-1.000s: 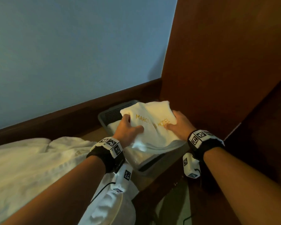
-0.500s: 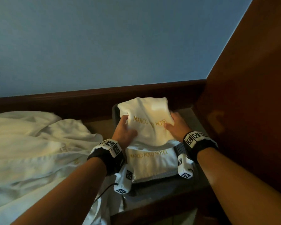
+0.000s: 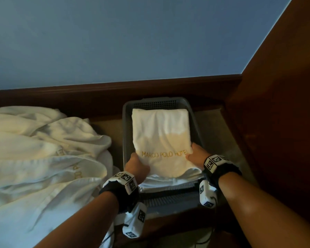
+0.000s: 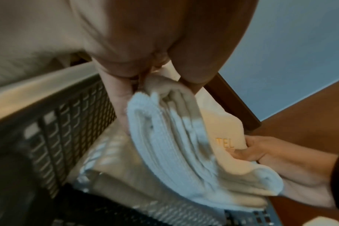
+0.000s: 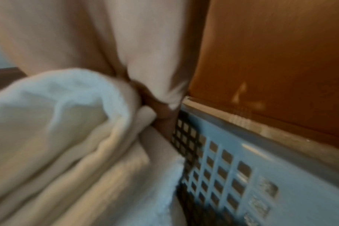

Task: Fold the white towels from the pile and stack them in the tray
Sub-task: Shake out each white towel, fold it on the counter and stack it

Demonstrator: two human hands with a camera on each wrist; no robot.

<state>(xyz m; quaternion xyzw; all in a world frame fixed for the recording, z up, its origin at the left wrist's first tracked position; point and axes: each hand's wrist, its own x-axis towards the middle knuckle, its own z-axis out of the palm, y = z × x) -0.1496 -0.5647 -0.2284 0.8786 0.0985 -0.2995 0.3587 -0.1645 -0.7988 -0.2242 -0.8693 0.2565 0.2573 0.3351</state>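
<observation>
While the folded towel (image 3: 161, 140) sits over the grey tray (image 3: 126, 122) at the centre of the head view, we hold it at its near corners. Our left hand (image 3: 137, 166) grips the lower-left corner; the left wrist view shows the thumb on top and the fingers (image 4: 119, 110) beneath the layered edge. Our right hand (image 3: 197, 155) grips the lower-right corner beside the gold lettering, fingers curled under the fold. Neither grip is released.

We judge the step in hand to be placement — the towel's far end appears to lie flat against the far wall of the tray, while the near end is lifted over the stack of towels (image 3: 168, 181) already inside. We cannot tell whether the far end rests fully on that stack.

The next move calls for lowering the near end squarely onto the stack, then sliding both sets of fingers out sideways without dragging the layers. The mesh tray walls stand just beside both hands, so clearance is tight.

The unfolded pile (image 3: 43, 149) lies at the left of the frame on the surface — more towels appear to remain, so the task is not finished.
</observation>
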